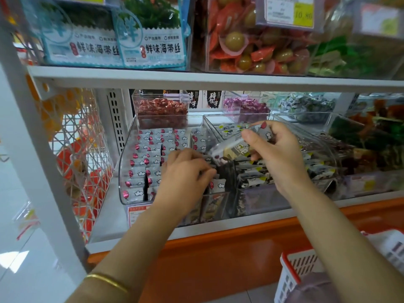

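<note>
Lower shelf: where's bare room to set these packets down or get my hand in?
Bare shelf lies left of the clear bin, up to the wire mesh. Inside, the left rows of grey packets are tight; behind the left hand it looks looser. The neighbouring bin under the right hand is crowded.

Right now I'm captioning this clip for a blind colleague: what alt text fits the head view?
A person's right hand holds several silver snack packets above clear shelf bins, while the left hand reaches among matching packets in rows in the left bin. A red-and-white basket sits lower right.
</note>
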`<action>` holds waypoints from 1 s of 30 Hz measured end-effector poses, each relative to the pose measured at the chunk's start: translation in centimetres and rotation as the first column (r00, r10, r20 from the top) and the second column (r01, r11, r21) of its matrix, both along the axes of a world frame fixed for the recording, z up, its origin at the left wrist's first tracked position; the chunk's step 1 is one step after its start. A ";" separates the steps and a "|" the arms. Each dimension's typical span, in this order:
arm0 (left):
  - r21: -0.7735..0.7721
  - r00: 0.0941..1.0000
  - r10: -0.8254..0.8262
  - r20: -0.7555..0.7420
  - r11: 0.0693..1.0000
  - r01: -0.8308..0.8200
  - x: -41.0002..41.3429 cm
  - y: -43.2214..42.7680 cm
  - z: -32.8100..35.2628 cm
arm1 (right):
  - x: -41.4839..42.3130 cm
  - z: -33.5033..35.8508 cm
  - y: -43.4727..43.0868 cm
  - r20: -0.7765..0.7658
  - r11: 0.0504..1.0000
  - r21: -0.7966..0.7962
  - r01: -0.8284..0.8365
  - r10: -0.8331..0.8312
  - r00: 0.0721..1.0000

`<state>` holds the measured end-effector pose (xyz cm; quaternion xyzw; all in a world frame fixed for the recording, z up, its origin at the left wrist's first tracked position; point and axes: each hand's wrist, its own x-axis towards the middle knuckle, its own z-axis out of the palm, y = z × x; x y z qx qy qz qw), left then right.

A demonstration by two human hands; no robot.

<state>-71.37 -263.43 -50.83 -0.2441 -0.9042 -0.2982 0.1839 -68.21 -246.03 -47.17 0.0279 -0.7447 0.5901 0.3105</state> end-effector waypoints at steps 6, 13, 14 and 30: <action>-0.096 0.990 0.140 -0.033 0.985 -0.142 -0.6 1.2 -0.5 | 0.0 -0.2 0.2 -0.018 0.991 0.133 0.006 -0.003 1.000; -0.212 0.985 0.135 0.107 0.971 -0.110 -1.1 0.5 -0.2 | -0.3 -0.3 0.0 -0.028 0.949 0.316 0.001 0.008 1.000; -0.232 0.983 0.142 0.115 0.966 -0.113 -1.2 0.3 -0.2 | -0.4 -0.3 -0.1 -0.029 0.936 0.351 0.013 -0.003 1.000; -0.202 0.983 0.139 0.121 0.973 -0.113 -0.8 -0.7 0.0 | -2.0 -1.7 -3.0 -0.047 0.269 0.959 0.085 -0.144 0.989</action>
